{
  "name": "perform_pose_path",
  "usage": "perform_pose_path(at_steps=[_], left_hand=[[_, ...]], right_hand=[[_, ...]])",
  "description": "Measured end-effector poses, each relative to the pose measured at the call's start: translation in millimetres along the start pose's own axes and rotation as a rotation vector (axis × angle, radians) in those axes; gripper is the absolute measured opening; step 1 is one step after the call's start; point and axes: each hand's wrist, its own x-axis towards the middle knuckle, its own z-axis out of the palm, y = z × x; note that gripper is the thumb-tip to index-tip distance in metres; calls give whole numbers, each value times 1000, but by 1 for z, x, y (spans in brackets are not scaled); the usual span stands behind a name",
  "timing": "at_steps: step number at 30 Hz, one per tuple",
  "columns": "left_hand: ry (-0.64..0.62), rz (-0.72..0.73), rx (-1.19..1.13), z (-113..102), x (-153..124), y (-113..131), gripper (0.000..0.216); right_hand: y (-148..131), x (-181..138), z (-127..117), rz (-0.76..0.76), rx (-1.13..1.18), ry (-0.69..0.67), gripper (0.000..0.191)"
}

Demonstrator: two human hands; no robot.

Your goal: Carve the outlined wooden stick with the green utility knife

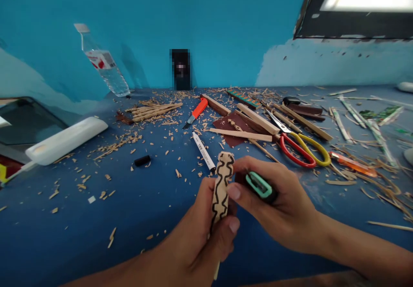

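A flat wooden stick (221, 192) with wavy black lines drawn along it stands nearly upright in my left hand (206, 231). The fingers and thumb of that hand wrap round its lower part. My right hand (284, 201) is closed round a teal-and-black utility knife (260, 186), whose blade I cannot make out. The right thumb and fingertips are at the stick's upper right edge. Just beyond the stick lies an uncapped white marker (204, 152), and its black cap (142, 161) is to the left.
Wood shavings litter the blue table (97, 218). Scissors (297, 143), an orange cutter (196, 111), and wood strips (258, 119) lie beyond my hands. A bundle of carved sticks (156, 111), a water bottle (105, 65) and a white lamp-like bar (67, 140) are at left.
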Motion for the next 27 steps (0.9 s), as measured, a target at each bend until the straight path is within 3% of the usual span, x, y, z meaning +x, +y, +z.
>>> perform_pose_path(at_steps=[5,11,16,23,27], left_hand=[[-30,12,-32,-2,-2,-5,35],[-70,81,-48,-4,-3,-10,16],[-53,41,-61,-5,-1,-7,19],[-90,154,-166,-7,1,-22,20],[-48,77,-168,-6,0,-19,15]], right_hand=[[-2,3,-1,55,70,0,13],[-6,3,3,-1,-105,55,15],[-3,1,5,-46,-149,89,18],[7,7,-2,-154,-258,215,14],[9,6,-2,-149,-254,218,13]])
